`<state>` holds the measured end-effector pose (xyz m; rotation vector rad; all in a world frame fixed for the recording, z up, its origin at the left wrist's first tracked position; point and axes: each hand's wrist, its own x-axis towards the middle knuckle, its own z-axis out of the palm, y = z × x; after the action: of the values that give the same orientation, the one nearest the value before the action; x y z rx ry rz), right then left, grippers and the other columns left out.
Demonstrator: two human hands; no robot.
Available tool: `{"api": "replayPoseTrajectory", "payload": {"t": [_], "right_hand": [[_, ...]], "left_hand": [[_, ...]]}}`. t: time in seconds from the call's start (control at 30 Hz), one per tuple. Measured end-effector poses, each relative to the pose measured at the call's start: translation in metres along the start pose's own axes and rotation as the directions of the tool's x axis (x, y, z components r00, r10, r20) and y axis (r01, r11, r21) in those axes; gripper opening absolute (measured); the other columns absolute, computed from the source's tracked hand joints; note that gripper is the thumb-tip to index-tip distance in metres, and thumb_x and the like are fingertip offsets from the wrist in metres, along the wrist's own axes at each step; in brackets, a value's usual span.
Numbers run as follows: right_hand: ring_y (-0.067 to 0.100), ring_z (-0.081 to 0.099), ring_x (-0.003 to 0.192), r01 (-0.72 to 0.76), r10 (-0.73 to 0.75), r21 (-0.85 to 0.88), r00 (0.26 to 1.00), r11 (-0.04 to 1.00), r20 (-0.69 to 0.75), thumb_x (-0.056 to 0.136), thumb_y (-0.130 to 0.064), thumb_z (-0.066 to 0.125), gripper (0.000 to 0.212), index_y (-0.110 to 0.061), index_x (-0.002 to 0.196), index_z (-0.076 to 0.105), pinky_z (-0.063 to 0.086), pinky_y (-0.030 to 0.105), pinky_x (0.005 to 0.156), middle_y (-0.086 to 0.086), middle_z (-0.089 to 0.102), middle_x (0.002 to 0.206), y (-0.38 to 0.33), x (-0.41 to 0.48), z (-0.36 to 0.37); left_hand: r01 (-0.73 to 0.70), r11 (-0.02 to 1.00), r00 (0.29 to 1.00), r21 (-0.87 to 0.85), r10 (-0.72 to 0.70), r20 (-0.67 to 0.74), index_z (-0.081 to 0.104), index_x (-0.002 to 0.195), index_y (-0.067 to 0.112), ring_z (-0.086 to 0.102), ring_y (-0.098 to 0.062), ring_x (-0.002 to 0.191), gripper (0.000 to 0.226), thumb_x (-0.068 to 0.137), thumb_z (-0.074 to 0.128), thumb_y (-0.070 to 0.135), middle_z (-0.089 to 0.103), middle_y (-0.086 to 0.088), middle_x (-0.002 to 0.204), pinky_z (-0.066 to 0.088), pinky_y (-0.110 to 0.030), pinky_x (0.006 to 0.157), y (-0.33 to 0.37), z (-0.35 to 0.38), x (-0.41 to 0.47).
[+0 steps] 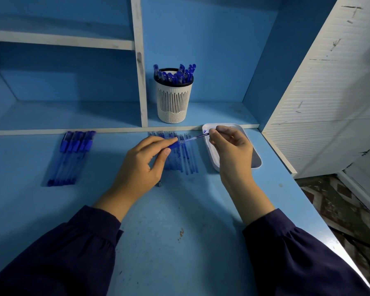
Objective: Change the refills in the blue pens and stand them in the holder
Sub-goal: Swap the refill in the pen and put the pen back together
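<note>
Gripping one pen (188, 141), two hands (141, 165) (231, 144).

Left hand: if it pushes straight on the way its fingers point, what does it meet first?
Probably the right hand, which pinches the far end of the same pen. The left hand points up and right along it; the white tray lies beyond. Depth is unclear.

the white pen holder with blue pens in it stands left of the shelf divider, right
No. The head view shows the white pen holder standing right of the shelf divider, not left; it does have blue pens in it.
</note>
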<state>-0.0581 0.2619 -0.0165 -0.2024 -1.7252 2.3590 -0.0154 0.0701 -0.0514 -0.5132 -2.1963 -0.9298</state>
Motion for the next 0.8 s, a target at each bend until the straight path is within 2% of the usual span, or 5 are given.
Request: {"api": "replayPoseTrajectory", "payload": {"t": [0.17, 0.37, 0.43, 0.67, 0.8], "right_hand": [[0.009, 0.066, 0.075, 0.207, -0.205, -0.086, 0.978, 0.974, 0.029, 0.081, -0.006, 0.075, 0.011, -0.008, 0.087, 0.067, 0.053, 0.020, 0.076, -0.002, 0.070, 0.080, -0.008, -0.008, 0.001], [0.019, 0.065, 0.077, 0.413, -0.357, -0.172, 0.890, 0.894, 0.284, 0.089, 0.002, 0.061, 0.011, -0.009, 0.089, 0.064, 0.053, 0.029, 0.075, 0.007, 0.068, 0.082, -0.002, -0.024, 0.010], [0.022, 0.065, 0.078, 0.423, -0.355, -0.187, 0.882, 0.887, 0.311, 0.092, 0.000, 0.057, 0.012, -0.011, 0.095, 0.063, 0.054, 0.034, 0.078, 0.010, 0.067, 0.082, 0.002, -0.027, 0.012], [0.019, 0.058, 0.077, 0.429, -0.354, -0.222, 0.883, 0.876, 0.309, 0.086, 0.002, 0.065, 0.013, -0.008, 0.091, 0.070, 0.047, 0.024, 0.075, 0.019, 0.064, 0.091, 0.005, -0.023, 0.010], [0.030, 0.059, 0.078, 0.395, -0.312, -0.161, 0.870, 0.904, 0.382, 0.091, 0.003, 0.058, 0.021, -0.013, 0.097, 0.070, 0.050, 0.031, 0.076, 0.010, 0.065, 0.083, 0.001, -0.024, 0.009]], "left_hand": [[0.011, 1.000, 1.000, -0.001, -0.011, -0.020, 0.068, 0.122, 0.007, 0.061, -0.008, 0.096, 0.027, 0.097, 0.057, 0.008, 0.065, 0.001, 0.107, 0.054, -0.026, 0.083, -0.004, 0.000, 0.000], [-0.008, 1.000, 0.999, 0.002, 0.008, -0.045, 0.067, 0.121, 0.005, 0.059, -0.006, 0.093, 0.027, 0.095, 0.060, 0.005, 0.063, 0.001, 0.106, 0.053, -0.024, 0.085, -0.002, 0.001, 0.000], [-0.008, 1.000, 0.998, 0.003, 0.008, -0.068, 0.068, 0.120, 0.005, 0.059, -0.006, 0.093, 0.027, 0.095, 0.059, 0.006, 0.063, 0.000, 0.105, 0.053, -0.024, 0.084, -0.002, 0.000, -0.001], [-0.008, 0.999, 0.998, 0.041, 0.010, -0.063, 0.070, 0.118, 0.005, 0.061, -0.008, 0.093, 0.026, 0.094, 0.060, 0.005, 0.066, -0.004, 0.104, 0.053, -0.023, 0.084, -0.002, -0.005, -0.004], [0.001, 0.999, 0.998, 0.037, 0.001, -0.057, 0.069, 0.119, 0.005, 0.063, -0.012, 0.094, 0.026, 0.095, 0.059, 0.007, 0.067, -0.004, 0.104, 0.054, -0.025, 0.084, 0.000, -0.009, -0.005]]}}
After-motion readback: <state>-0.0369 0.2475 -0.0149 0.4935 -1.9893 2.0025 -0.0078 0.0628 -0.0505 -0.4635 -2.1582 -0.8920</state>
